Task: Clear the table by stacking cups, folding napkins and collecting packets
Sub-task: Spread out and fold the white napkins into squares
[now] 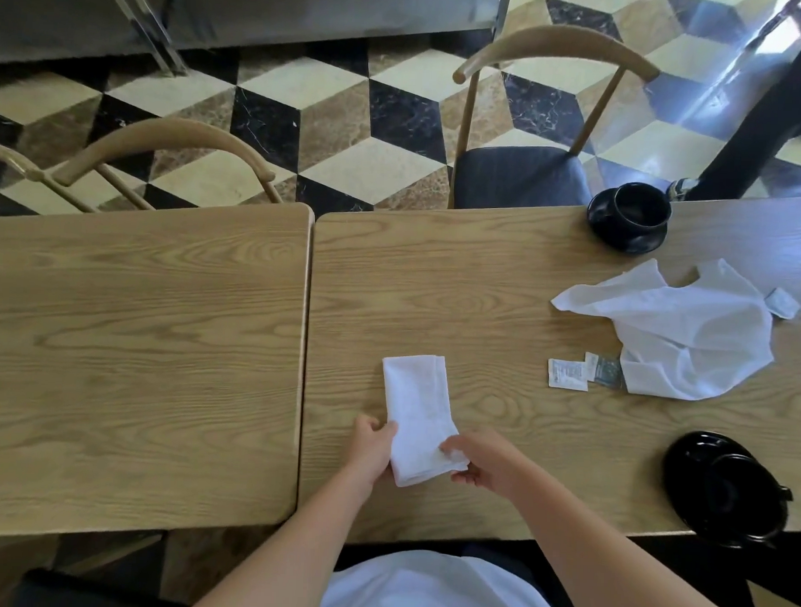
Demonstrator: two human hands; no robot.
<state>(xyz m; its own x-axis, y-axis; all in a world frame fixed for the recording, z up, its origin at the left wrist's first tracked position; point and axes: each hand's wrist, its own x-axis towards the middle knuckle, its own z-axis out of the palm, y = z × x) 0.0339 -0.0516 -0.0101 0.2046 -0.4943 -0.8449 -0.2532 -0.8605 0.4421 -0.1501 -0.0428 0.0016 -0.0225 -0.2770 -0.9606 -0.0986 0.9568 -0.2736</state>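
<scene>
Your left hand [370, 447] and right hand [484, 460] each close a grip on the near corners of the folded white cloth napkin [419, 417], pinning it flat on the wooden surface [480, 297] for another fold; a crumpled napkin [679, 331] waits at two o'clock.

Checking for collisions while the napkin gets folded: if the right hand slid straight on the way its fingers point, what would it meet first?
The right hand points leftward across the folded napkin it is pinching, so beyond that cloth it would probably meet the left hand, gripping the opposite edge.
</scene>
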